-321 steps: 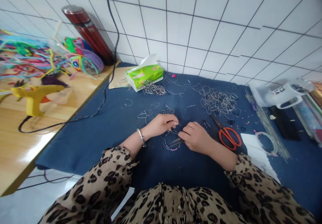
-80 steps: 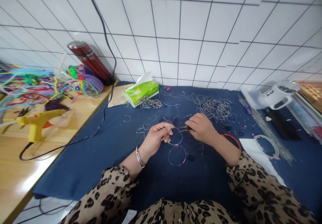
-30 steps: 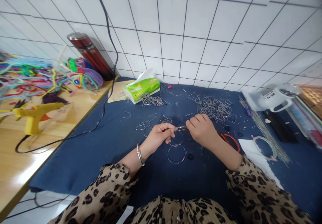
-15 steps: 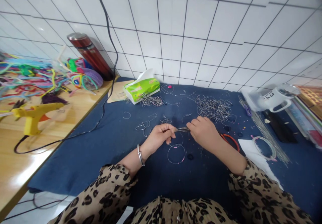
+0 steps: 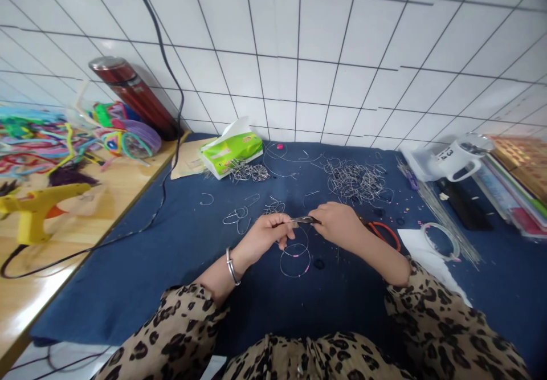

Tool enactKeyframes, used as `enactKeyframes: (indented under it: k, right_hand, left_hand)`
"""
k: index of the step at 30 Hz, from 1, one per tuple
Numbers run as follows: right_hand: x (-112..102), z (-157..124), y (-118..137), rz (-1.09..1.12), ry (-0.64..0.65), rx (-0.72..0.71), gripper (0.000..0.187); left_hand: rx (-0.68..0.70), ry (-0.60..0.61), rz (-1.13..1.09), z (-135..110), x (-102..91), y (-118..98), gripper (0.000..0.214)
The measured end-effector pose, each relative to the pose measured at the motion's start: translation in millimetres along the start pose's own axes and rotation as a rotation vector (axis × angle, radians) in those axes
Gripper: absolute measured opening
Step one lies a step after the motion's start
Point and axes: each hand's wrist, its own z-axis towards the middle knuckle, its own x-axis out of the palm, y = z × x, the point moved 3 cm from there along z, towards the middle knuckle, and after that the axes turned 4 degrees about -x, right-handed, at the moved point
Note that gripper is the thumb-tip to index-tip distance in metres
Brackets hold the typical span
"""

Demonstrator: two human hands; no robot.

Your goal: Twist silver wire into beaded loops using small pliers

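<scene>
My right hand (image 5: 339,224) is closed around a small pair of pliers (image 5: 304,219). The jaws point left and meet the fingertips of my left hand (image 5: 270,235). Those fingers are pinched together on a thin wire, mostly hidden by the fingers and too fine to follow. Just below the hands, thin wire rings with small pink beads (image 5: 296,276) lie overlapping on the dark blue cloth (image 5: 171,277). A small dark loop (image 5: 318,264) rests to their right. Bent wire pieces (image 5: 239,216) lie beyond my left hand.
Behind my right hand is a tangled pile of wire hooks (image 5: 356,179). A green tissue pack (image 5: 231,153) stands near the tiled wall. Orange-red handles (image 5: 387,233), a wire coil (image 5: 442,240) and a white mug (image 5: 455,160) are to the right. Leftward sits a yellow glue gun (image 5: 38,209).
The view has swung slightly right, so everything sits further left in the picture. The pliers' jaws stay at my left fingertips, and more of the pliers shows beyond my right hand.
</scene>
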Motion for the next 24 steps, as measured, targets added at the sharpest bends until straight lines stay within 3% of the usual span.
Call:
enactKeyframes:
  k: [9,18,24]
  right_hand:
    - [1.9,0.5,1.2,0.100,0.079,0.047,0.010]
    - [-8.2,1.2,-3.3,0.110,0.070,-0.025,0.009]
    - [-9.4,1.4,-9.7,0.155,0.184,-0.050,0.008]
  left_hand:
    - [0.005,0.043,0.070,-0.1,-0.4,1.5,0.015]
    - [0.000,0.034,-0.042,-0.2,0.3,1.4,0.016]
    - [-0.031,0.052,-0.055,-0.4,2.5,2.7,0.018]
